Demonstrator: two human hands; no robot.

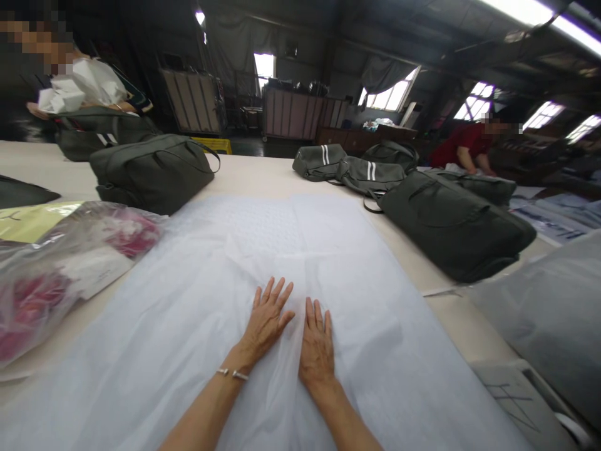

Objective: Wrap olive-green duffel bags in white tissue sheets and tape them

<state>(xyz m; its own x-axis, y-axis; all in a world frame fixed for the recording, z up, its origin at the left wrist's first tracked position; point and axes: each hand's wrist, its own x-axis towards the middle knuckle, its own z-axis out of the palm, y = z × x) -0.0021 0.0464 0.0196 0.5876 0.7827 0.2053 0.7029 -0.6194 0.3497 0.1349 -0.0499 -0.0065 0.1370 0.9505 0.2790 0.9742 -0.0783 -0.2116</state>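
hands flat, palms down, on white tissue sheet spread across table. left hand and right hand lie side by side, nearly touching, fingers extended and slightly spread, gripping nothing; fingertips point toward 12 o'clock. silver bracelet on left wrist.

sheet's long axis runs 6 to 12 o'clock, away from the body. both hands sit near its middle line, in the near half; most of the sheet lies ahead of the fingers toward 12. left hand reaches a little farther forward than right. a fold line or seam crosses the sheet just beyond the fingertips.

edges: sheet's right edge runs toward 1 o'clock, near a dark green bag at 2 o'clock. another green bag at 11 o'clock touches the far left corner. clear plastic packet with red contents at 9 o'clock overlaps the left edge. grey wrapped bundle at 3 o'clock, apart from sheet.

open room: bare sheet ahead toward 12 and to either side of the hands.
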